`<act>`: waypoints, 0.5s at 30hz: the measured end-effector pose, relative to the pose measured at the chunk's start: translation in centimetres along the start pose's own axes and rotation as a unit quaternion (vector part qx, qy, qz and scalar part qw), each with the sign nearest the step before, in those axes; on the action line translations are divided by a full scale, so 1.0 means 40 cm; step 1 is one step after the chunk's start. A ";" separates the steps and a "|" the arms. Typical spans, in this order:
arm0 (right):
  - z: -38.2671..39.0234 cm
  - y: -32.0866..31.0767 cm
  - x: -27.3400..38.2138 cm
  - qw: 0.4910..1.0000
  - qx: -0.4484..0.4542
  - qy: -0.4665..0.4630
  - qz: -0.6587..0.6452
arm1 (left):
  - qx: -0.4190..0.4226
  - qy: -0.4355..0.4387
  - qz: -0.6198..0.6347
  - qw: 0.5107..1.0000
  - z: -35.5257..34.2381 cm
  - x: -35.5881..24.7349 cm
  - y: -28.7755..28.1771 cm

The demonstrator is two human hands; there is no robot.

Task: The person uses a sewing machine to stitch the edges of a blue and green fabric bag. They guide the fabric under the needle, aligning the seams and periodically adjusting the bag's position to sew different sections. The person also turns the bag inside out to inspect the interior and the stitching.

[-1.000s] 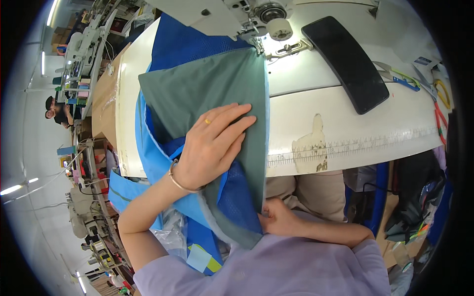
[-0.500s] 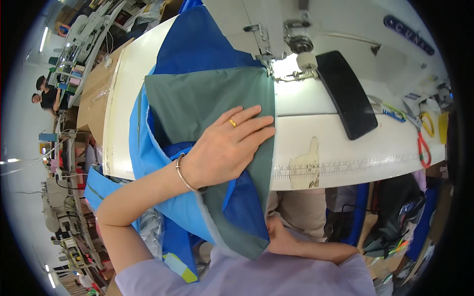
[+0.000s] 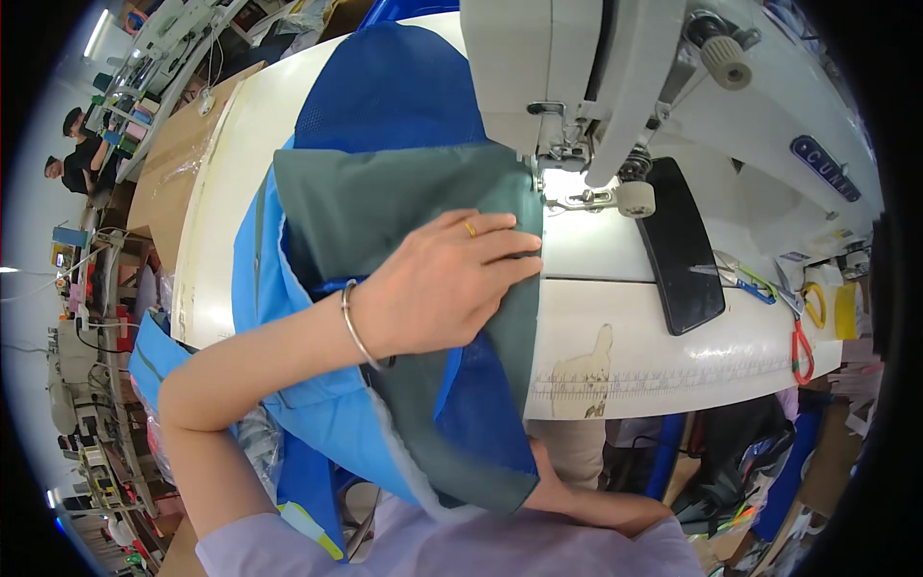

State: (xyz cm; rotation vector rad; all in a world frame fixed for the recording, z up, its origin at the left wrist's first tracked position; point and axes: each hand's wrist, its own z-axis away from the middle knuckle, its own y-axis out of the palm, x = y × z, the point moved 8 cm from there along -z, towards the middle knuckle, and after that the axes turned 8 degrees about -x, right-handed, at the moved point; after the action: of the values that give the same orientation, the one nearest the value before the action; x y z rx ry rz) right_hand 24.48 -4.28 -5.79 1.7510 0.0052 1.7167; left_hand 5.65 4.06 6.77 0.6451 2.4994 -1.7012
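Observation:
My left hand (image 3: 444, 274) lies on a grey-green fabric panel (image 3: 413, 188), fingers stretched toward its right edge. That edge runs up to the presser foot (image 3: 536, 173) of a white sewing machine (image 3: 538, 58). Blue mesh fabric (image 3: 385, 87) extends beyond the panel, and light blue fabric (image 3: 327, 433) hangs along its left side and over the table's front. Low at the front, my right hand (image 3: 546, 481) is beside the hanging lower corner of the panel. Fabric hides its fingers, so I cannot tell their grip.
A black curved plate (image 3: 678, 250) lies right of the needle area. Red-handled scissors (image 3: 801, 351) and small tools (image 3: 755, 284) rest farther right on the white table (image 3: 663, 394), which bears a ruler strip (image 3: 673, 378). Two people (image 3: 82, 159) are at the far left.
My view has shifted, showing more of the machine. The grey-green panel and my left hand have moved closer to the presser foot. My right hand is now more hidden behind the fabric.

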 end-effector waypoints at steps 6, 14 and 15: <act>-0.036 -0.030 0.045 0.992 -0.108 0.018 -0.069 | -0.018 0.026 0.015 0.999 -0.067 0.064 0.005; -0.001 -0.082 -0.002 0.953 -0.201 0.022 0.225 | -0.035 -0.012 0.056 0.998 -0.031 0.066 -0.125; 0.018 -0.100 -0.022 0.954 -0.207 0.063 0.209 | -0.045 -0.017 0.031 0.998 -0.006 0.050 -0.158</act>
State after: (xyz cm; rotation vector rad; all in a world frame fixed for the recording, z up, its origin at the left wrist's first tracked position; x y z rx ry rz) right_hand 26.76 -1.92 -8.31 1.3904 -0.6655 1.9470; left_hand 1.56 2.94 11.89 0.6717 2.4880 -1.5557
